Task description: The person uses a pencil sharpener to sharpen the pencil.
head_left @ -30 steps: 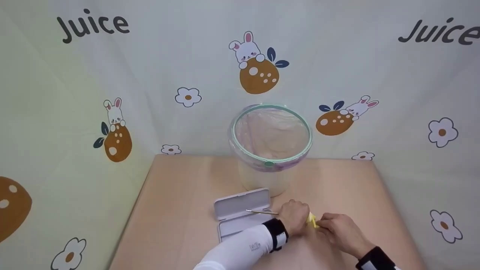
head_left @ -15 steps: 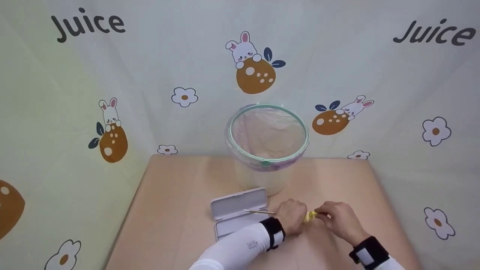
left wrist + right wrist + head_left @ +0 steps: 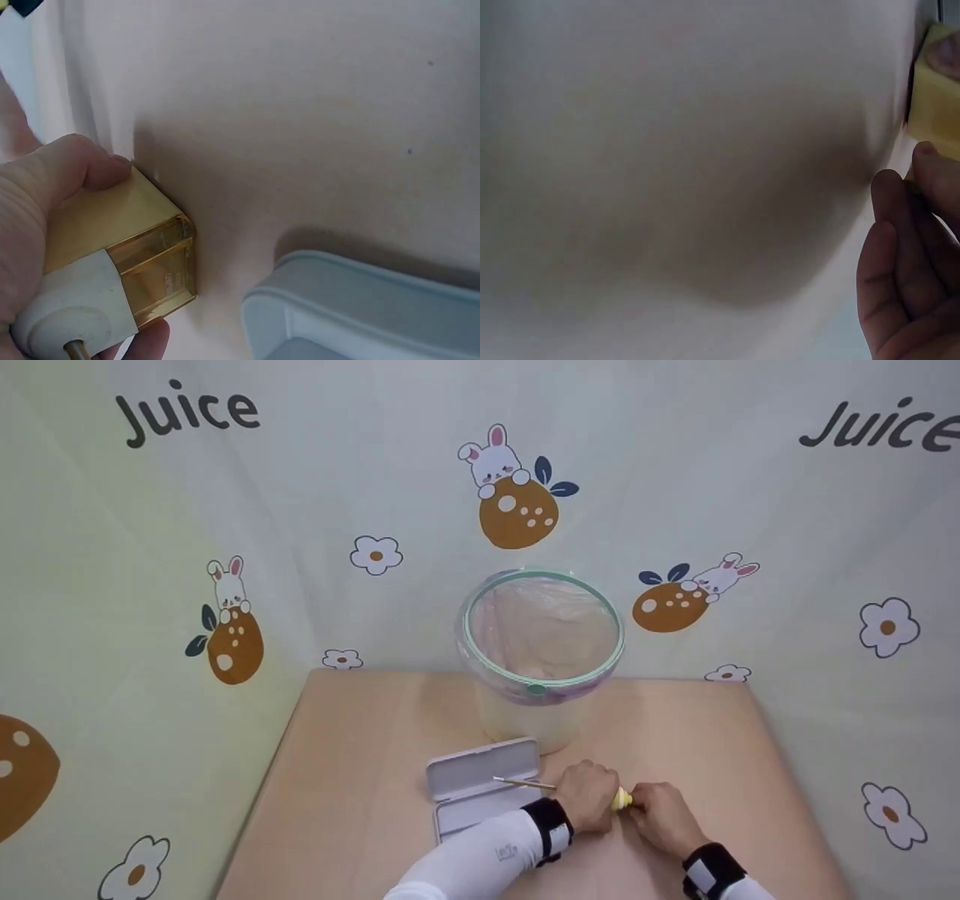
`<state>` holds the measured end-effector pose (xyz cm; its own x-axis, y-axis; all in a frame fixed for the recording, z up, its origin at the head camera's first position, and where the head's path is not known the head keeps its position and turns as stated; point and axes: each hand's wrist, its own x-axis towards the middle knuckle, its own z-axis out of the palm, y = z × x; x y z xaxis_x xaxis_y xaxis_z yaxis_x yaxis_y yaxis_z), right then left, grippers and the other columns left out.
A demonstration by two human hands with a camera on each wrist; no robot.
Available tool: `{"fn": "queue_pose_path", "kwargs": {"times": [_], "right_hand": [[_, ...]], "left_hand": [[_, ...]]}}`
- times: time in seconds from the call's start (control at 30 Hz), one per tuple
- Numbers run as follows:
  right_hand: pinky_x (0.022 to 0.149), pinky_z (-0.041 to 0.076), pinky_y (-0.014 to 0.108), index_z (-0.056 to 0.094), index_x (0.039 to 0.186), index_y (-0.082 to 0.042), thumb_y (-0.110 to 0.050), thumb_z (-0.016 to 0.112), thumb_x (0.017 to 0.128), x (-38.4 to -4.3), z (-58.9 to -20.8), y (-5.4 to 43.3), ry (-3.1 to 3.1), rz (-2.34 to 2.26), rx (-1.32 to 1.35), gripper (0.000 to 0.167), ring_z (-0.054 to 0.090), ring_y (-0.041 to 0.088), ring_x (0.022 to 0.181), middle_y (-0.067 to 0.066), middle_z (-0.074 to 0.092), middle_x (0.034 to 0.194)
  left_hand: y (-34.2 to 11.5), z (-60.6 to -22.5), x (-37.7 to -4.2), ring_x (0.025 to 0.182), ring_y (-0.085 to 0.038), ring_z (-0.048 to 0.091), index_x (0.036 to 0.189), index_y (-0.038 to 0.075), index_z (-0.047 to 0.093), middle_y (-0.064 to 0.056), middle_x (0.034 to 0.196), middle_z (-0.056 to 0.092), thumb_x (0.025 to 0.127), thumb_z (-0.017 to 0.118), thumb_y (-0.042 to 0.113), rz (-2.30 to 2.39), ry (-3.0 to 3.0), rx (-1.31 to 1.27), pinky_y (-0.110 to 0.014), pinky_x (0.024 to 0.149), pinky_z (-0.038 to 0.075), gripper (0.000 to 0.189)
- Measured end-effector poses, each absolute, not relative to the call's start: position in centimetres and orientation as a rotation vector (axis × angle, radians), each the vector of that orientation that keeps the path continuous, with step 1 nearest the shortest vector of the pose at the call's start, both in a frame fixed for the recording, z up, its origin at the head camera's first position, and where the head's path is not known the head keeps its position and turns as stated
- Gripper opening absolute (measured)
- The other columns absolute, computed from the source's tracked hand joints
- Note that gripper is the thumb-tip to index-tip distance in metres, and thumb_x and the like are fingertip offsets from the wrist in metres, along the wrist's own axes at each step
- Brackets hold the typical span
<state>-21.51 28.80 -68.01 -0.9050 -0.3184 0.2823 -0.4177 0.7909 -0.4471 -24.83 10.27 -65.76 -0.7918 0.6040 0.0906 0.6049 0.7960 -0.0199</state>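
Note:
My left hand (image 3: 589, 796) grips a boxy yellow pencil sharpener (image 3: 97, 214) low over the table. It has a see-through amber drawer (image 3: 161, 276) and a white end piece (image 3: 79, 306). From that white end a thin pencil (image 3: 525, 784) sticks out to the left, its silvery tip above a grey case. On the sharpener's other end, my right hand (image 3: 666, 816) pinches the small crank handle between thumb and fingers, which mostly hide it. The right wrist view shows the yellow body (image 3: 936, 112) just beyond those fingertips.
The open grey pencil case (image 3: 484, 771) lies left of my hands, partly under my left forearm. Behind it stands a see-through bin with a green rim (image 3: 466, 624) and a plastic liner. Printed cloth walls (image 3: 420, 472) enclose the table's back and sides.
My right hand and the crank have swung round, rising half a second ago, then coming back down and closer to the sharpener. The left hand keeps its grip in nearly the same spot.

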Motion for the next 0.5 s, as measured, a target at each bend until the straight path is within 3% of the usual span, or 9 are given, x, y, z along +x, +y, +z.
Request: {"fn": "queue_pose_path", "kwargs": {"times": [0.17, 0.5], "right_hand": [[0.060, 0.044, 0.022, 0.087, 0.080, -0.015, -0.005, 0.091, 0.089, -20.1, -67.9, 28.5, -2.819, 0.817, 0.594, 0.014, 0.048, -0.007, 0.065, -0.012, 0.069, 0.071], [0.062, 0.048, 0.024, 0.087, 0.082, -0.013, -0.004, 0.091, 0.087, -19.3, -67.2, 28.2, -2.903, 0.698, 0.630, 0.012, 0.053, -0.003, 0.067, -0.008, 0.071, 0.075]], "left_hand": [[10.3, -65.8, -25.0, 0.076, -0.015, 0.068, 0.086, 0.025, 0.071, 0.007, 0.083, 0.074, 0.071, 0.097, 0.040, -0.043, -2.898, -0.950, -0.033, 0.058, 0.055, 0.034], [10.5, -65.9, -24.6, 0.076, -0.015, 0.067, 0.087, 0.025, 0.072, 0.006, 0.084, 0.074, 0.070, 0.097, 0.044, -0.038, -2.928, -0.918, -0.033, 0.059, 0.055, 0.036]]}}
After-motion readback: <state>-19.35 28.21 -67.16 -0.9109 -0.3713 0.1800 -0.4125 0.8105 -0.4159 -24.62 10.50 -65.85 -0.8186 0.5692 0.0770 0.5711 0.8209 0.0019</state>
